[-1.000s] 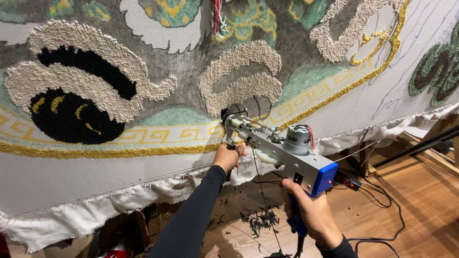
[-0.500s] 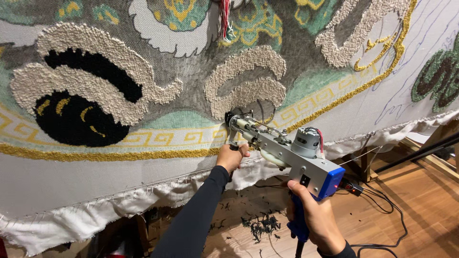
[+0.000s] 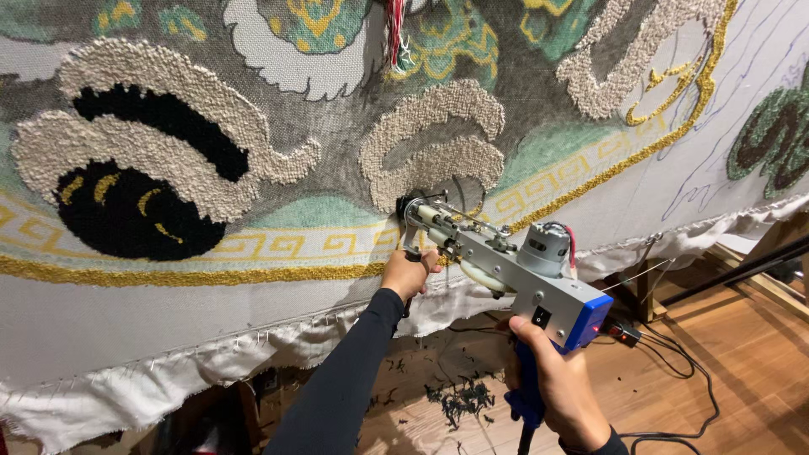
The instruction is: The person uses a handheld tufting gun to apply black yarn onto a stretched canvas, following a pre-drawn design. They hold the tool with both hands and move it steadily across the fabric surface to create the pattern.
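The tufting gun (image 3: 506, 274) points its needle end into the stretched cloth (image 3: 168, 329), just above the gold border (image 3: 211, 274) near the cloth's lower edge. The right hand (image 3: 556, 379) has its grip wrapped tight round the blue handle (image 3: 527, 396) — fingers fully closed. The left hand (image 3: 409, 274) grasps the front handle under the nose, closed as well. Yarn scraps (image 3: 459, 400) lie on the wooden floor (image 3: 742, 354) — beside black cables (image 3: 674, 354).
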